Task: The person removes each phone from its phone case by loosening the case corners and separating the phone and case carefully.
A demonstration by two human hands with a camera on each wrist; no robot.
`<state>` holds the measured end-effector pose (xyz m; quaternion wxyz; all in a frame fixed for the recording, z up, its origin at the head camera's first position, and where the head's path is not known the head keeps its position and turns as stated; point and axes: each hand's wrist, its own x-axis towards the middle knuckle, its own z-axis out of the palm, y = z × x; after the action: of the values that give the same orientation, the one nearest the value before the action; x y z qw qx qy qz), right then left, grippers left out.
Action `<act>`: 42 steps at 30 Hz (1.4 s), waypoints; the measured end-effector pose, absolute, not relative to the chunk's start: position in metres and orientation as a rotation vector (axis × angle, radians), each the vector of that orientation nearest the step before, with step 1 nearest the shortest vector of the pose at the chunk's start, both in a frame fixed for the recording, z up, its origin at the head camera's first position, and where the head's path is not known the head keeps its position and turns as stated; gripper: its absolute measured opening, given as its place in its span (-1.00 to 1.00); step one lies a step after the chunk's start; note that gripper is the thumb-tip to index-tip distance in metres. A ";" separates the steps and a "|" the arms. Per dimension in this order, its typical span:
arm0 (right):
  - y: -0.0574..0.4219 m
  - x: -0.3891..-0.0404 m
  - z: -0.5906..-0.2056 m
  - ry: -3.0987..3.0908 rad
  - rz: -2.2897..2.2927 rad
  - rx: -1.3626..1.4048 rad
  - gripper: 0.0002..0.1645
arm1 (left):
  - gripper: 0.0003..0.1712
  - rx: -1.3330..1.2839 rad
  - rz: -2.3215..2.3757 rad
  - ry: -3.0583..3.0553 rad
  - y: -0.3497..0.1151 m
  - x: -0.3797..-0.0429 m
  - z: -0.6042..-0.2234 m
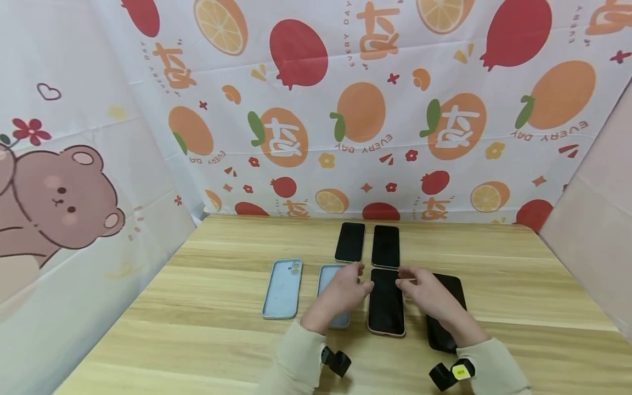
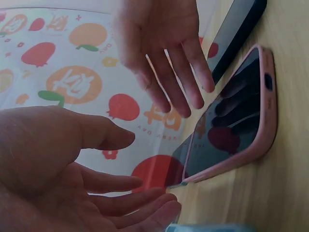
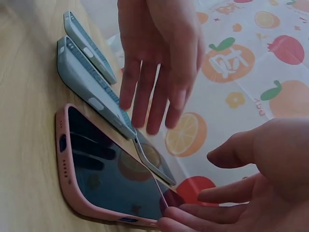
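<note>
A phone in a pink case (image 1: 387, 304) lies screen up on the wooden table, between my two hands. My left hand (image 1: 343, 292) hovers at its left side, fingers relaxed and partly overlapping a light blue phone case (image 1: 340, 321). On the other side my right hand (image 1: 428, 295) is held with loose fingers near the phone's upper right corner. Both palms face each other in the wrist views, and neither hand grips anything. A black phone-shaped item (image 1: 441, 334) lies under the right forearm, partly hidden by it.
Two dark-screened phones, one at left (image 1: 350, 242) and one at right (image 1: 385, 246), lie behind the hands. Another light blue case (image 1: 282, 289) rests farther left, its inside facing up. A fruit-print cloth (image 1: 316, 164) hangs along the table's back edge.
</note>
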<state>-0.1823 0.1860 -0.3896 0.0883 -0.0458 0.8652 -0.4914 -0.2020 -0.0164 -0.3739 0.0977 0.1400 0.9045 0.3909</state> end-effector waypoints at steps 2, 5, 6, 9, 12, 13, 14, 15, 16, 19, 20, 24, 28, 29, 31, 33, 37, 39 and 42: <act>0.184 -0.182 -0.392 2.577 -1.454 -0.101 -0.36 | -0.38 0.395 1.155 2.662 -0.012 -0.202 -0.376; 0.181 -0.182 -0.395 2.601 -1.431 -0.085 -0.35 | -0.37 0.379 1.112 2.667 -0.006 -0.202 -0.380; 0.180 -0.183 -0.395 2.615 -1.417 -0.078 -0.35 | -0.36 0.378 1.105 2.666 -0.005 -0.203 -0.381; 0.179 -0.183 -0.395 2.649 -1.376 -0.054 -0.35 | -0.37 0.371 1.104 2.654 -0.001 -0.203 -0.386; 0.179 -0.182 -0.397 2.644 -1.365 -0.032 -0.37 | -0.40 0.363 1.142 2.636 0.001 -0.203 -0.389; 0.179 -0.182 -0.397 2.631 -1.377 -0.028 -0.37 | -0.43 0.358 1.152 2.631 0.001 -0.203 -0.390; 0.179 -0.182 -0.398 2.619 -1.390 -0.024 -0.38 | -0.45 0.354 1.160 2.628 0.001 -0.203 -0.391; 0.179 -0.182 -0.399 2.609 -1.400 -0.025 -0.38 | -0.47 0.350 1.166 2.628 0.001 -0.204 -0.391; 0.179 -0.183 -0.400 2.599 -1.420 -0.026 -0.38 | -0.49 0.347 1.178 2.623 0.001 -0.204 -0.392; 0.179 -0.182 -0.401 2.570 -1.475 -0.010 -0.38 | -0.51 0.326 1.212 2.622 0.002 -0.206 -0.395; 0.180 -0.182 -0.401 2.562 -1.492 -0.009 -0.38 | -0.51 0.324 1.222 2.632 0.002 -0.206 -0.396; 0.182 -0.180 -0.401 2.496 -1.599 -0.005 -0.38 | -0.53 0.316 1.282 2.670 0.003 -0.209 -0.400; 0.183 -0.180 -0.397 2.478 -1.650 0.007 -0.37 | -0.38 0.290 1.380 2.664 0.004 -0.211 -0.402; 0.183 -0.179 -0.396 2.483 -1.646 0.015 -0.37 | -0.35 0.283 1.413 2.648 0.005 -0.212 -0.402; 0.183 -0.179 -0.394 2.496 -1.636 0.020 -0.37 | -0.36 0.277 1.486 2.600 0.005 -0.213 -0.403; 0.183 -0.179 -0.393 2.499 -1.632 0.020 -0.37 | -0.41 0.276 1.553 2.553 0.005 -0.213 -0.405; 0.184 -0.178 -0.390 2.502 -1.641 0.023 -0.38 | -0.48 0.270 1.681 2.439 0.004 -0.212 -0.407; 0.184 -0.178 -0.389 2.501 -1.654 0.021 -0.39 | -0.45 0.270 1.680 2.408 0.003 -0.211 -0.408; 0.184 -0.178 -0.389 2.505 -1.662 0.011 -0.41 | -0.39 0.294 1.611 2.402 0.003 -0.210 -0.407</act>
<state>-0.1776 0.1840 -0.3886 0.0677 0.0038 0.8313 -0.5516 -0.2102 0.0034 -0.4071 0.1171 0.1003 0.8205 0.5505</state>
